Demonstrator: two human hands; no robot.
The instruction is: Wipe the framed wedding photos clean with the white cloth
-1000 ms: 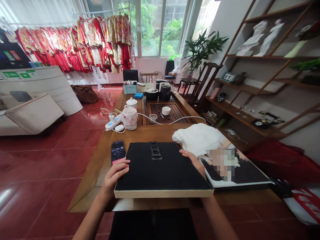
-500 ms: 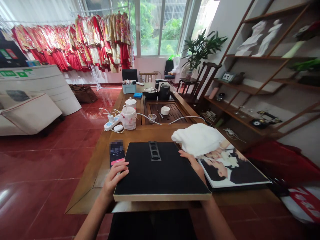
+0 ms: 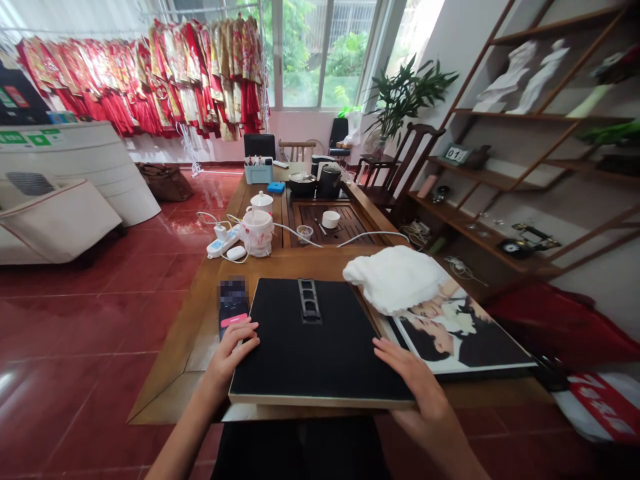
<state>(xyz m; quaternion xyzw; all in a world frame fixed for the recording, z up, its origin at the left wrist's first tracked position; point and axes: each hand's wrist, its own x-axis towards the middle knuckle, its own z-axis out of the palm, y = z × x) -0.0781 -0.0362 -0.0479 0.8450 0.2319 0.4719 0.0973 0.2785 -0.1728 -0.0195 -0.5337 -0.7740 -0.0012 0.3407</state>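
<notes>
A picture frame (image 3: 320, 353) lies face down in front of me, its black back turned up and a pale edge showing at the near side. A small dark fold-out stand (image 3: 310, 300) sits on that back, near the far edge. My left hand (image 3: 233, 357) grips the frame's left side, fingertips over the black back and thumb hidden. On the right side, my right hand (image 3: 417, 380) holds the frame the same way, its fingers resting on the upper edge. Beside my left hand lies a phone (image 3: 233, 305) with a partly blurred screen.
A large photo print (image 3: 465, 333) lies to the right, partly under a white fluffy cloth (image 3: 400, 277). Farther back on the wooden table (image 3: 170, 380) stand a lidded mug (image 3: 262, 202), a wrapped cup (image 3: 257, 233), a power strip (image 3: 223, 241) and a tea tray (image 3: 350, 223).
My right hand has slid nearer to me along the frame's right side, and more of it shows. The frame's near edge has tilted slightly; my left hand stays in place.
</notes>
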